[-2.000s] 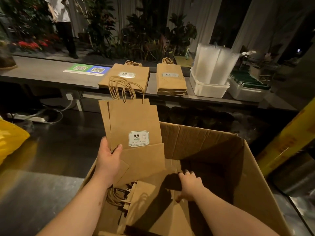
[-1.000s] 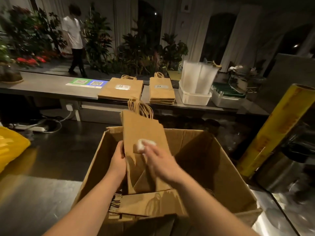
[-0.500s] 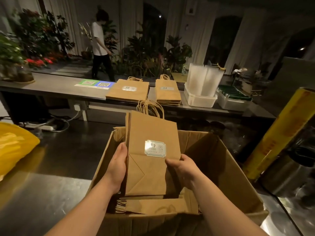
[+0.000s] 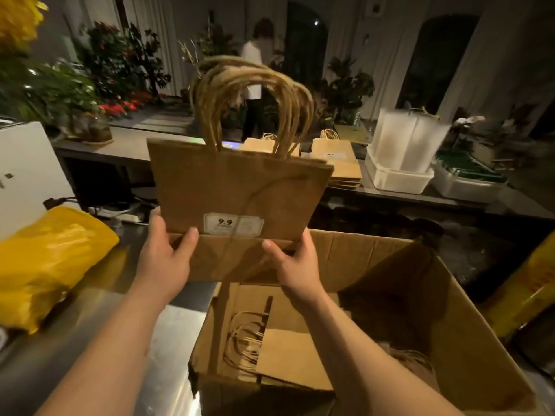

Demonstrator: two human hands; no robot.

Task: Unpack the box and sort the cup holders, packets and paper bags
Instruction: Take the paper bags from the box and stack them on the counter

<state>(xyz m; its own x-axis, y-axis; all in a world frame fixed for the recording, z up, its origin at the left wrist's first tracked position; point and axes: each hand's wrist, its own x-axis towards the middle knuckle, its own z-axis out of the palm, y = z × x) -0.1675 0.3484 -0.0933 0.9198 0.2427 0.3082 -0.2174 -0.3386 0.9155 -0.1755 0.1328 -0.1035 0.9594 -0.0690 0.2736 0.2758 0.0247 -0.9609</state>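
- Brown kraft paper bags [image 4: 240, 190], a flat bundle with twisted-cord handles pointing up, now hang clear above the cardboard box [image 4: 450, 325]. Half a second ago the bundle's lower edge was still down inside the box.
- Left grip [image 4: 163, 256]: closed on the bundle's lower left corner, thumb across the front face, fingers behind.
- Right grip [image 4: 295, 265]: closed on the lower right corner in the same way. A second ago this hand was only reaching across the bundle's front.
- The "9.9" label [image 4: 233, 224] faces the camera, between the two thumbs.
- Assessment: extraction of this bundle is complete and transfer to a sorted stack is the step in hand. Likely destination is one of the bag stacks [image 4: 336, 154] on the far surface [image 4: 126, 144].
- Remaining bags [image 4: 288, 355] lie flat on the box floor with loose handles showing, so unpacking is not finished. No cup holders or packets can be identified in the box.
- Near surface [image 4: 168, 340]: polished metal. It carries the box and, to the left, a yellow plastic bag [image 4: 45, 259].
- The far surface also holds a white tub [image 4: 396, 178] of upright translucent items and a second tub [image 4: 465, 184] with green contents, both to the right of the bag stacks.
- A yellow roll [image 4: 528, 286] leans at the right edge of the view.
- Room: dimly lit, with potted plants [image 4: 120, 61] and red flowers [image 4: 120, 106] behind the far surface. A person in a white top [image 4: 255, 70] stands there, further right than a second ago.
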